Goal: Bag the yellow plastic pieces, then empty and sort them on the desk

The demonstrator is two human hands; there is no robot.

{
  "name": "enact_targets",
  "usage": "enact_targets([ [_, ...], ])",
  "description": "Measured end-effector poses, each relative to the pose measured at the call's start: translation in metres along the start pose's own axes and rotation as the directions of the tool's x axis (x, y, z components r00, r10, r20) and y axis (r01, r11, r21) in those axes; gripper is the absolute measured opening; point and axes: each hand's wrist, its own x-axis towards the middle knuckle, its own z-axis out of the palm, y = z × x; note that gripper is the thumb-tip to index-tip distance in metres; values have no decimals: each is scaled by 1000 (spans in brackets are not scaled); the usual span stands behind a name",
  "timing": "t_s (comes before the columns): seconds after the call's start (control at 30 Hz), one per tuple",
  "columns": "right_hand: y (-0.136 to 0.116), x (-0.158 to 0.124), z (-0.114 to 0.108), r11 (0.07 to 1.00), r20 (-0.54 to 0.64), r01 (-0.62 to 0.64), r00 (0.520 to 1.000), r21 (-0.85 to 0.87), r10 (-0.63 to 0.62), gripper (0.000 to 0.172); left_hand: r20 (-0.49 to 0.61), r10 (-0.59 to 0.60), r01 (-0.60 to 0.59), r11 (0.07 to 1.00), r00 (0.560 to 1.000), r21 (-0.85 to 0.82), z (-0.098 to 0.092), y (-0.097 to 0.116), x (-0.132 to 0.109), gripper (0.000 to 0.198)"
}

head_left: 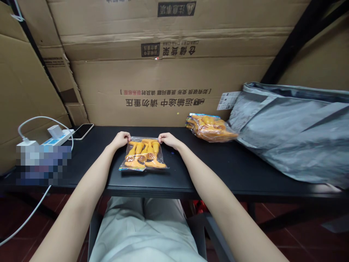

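A clear plastic bag (pixel 143 154) of orange toy pieces lies flat on the black table (pixel 207 171) in front of me. My left hand (pixel 122 139) pinches the bag's far left corner, fingers closed. My right hand (pixel 167 139) pinches the far right corner in the same way. Both forearms reach forward over the table's near edge.
A pile of similar filled bags (pixel 209 127) lies at the back right, beside a large grey fabric bag (pixel 294 131). At the left are a phone (pixel 83 131), a white power strip (pixel 58 136) with a charger and cable. Cardboard boxes (pixel 169 72) wall the back.
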Motion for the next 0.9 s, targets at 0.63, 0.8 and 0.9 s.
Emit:
enact_targets([
  [0.63,7,2,5,975,-158,34,985,-221,-70,44,-30,149,-123,899,988,419,2,0,-2,22],
  [0.8,3,-1,1,1000,-55,19,998,18,-18,45,-57,251,-210,897,966,390,6,5,-3,23],
  [0.9,-4,-6,-3,997,70,-21,997,74,16,41,-88,305,-257,901,948,349,9,12,-6,22],
])
